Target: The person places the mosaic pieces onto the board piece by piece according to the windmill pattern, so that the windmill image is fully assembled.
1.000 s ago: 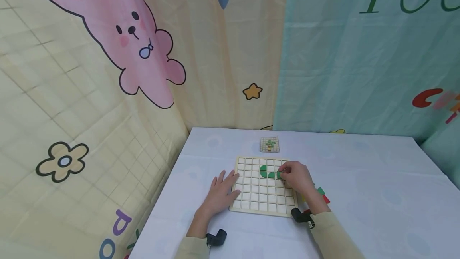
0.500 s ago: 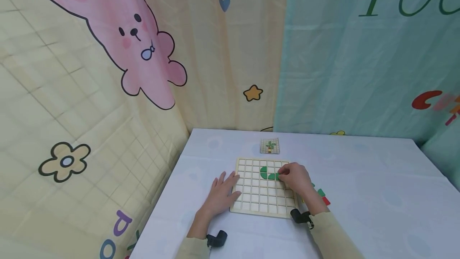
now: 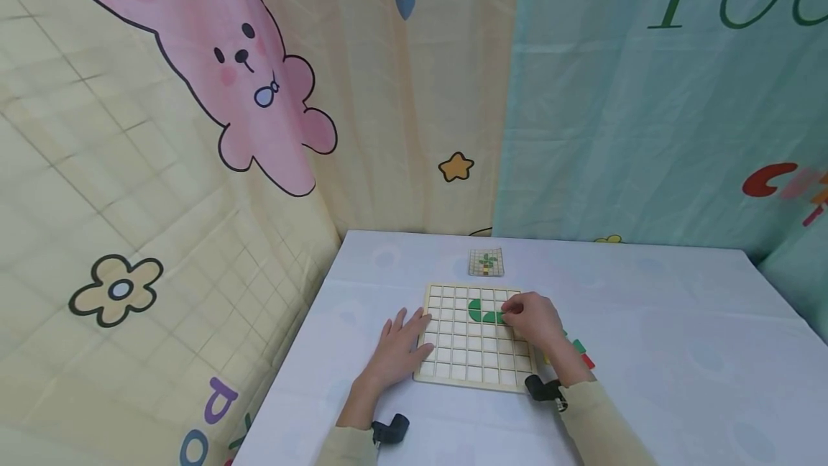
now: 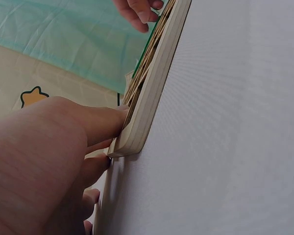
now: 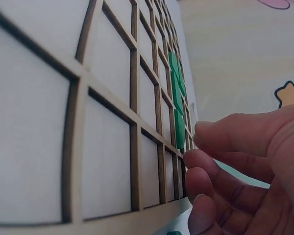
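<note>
I see left hand (image 3: 397,347) spread, fingers straight, thumb and fingertips touching left edge of grid board (image 3: 474,343), nothing gripped. Right hand (image 3: 535,318) has fingers bent, thumb and forefinger nearly meeting at green pieces (image 3: 489,318) in board's far half; I cannot tell if one is pinched. Loose green piece (image 3: 578,345) and red piece (image 3: 587,360) lie beside right forearm. Beyond board, small picture card (image 3: 486,262) rests on white bench (image 3: 679,322).
</note>
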The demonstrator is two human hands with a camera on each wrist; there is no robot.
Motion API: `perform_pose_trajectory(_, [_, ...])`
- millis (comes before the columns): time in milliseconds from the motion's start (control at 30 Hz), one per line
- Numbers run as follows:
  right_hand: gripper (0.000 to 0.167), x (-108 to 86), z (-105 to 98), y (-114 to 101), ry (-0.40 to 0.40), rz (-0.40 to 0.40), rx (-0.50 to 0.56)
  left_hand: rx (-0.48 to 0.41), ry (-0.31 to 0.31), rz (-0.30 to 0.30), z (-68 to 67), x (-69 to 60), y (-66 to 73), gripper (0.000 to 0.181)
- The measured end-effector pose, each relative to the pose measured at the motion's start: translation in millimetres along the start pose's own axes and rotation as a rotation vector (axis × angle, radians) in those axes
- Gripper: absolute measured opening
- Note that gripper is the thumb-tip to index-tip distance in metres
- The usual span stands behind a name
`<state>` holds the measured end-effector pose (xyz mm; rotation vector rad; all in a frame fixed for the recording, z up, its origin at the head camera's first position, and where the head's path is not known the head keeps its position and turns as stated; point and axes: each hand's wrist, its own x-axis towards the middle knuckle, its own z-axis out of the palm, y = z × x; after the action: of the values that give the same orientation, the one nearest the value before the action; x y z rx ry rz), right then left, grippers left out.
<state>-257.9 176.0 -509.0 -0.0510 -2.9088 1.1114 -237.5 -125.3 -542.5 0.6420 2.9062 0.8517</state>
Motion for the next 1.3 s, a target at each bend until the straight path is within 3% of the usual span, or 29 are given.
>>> perform_pose_trajectory(533, [0.017, -2.4, -28.6, 12.6, 0.031, -0.031, -0.005, 0.016, -0.002, -0.011, 0.5, 0.4, -0.4, 0.062])
perform_pose_trajectory(800, [0.019, -5.6, -41.7, 32.1, 0.016, -0.019, -0.008, -0.006, -0.005, -0.010, -1.4, -0.5, 1.5, 0.061])
perform_pose_trajectory(1133, [0.024, -4.9, -54.3, 58.6, -0.041, 0.037, -0.006, -0.004, -0.003, -0.005, -2.8, -0.8, 2.2, 0.061])
perform_pose_trajectory(1300, [0.025, -4.9, -56.8, 66.0, -0.102, 0.002, -0.006, -0.004, 0.000, -0.005, -2.3, -0.2, 2.3, 0.060])
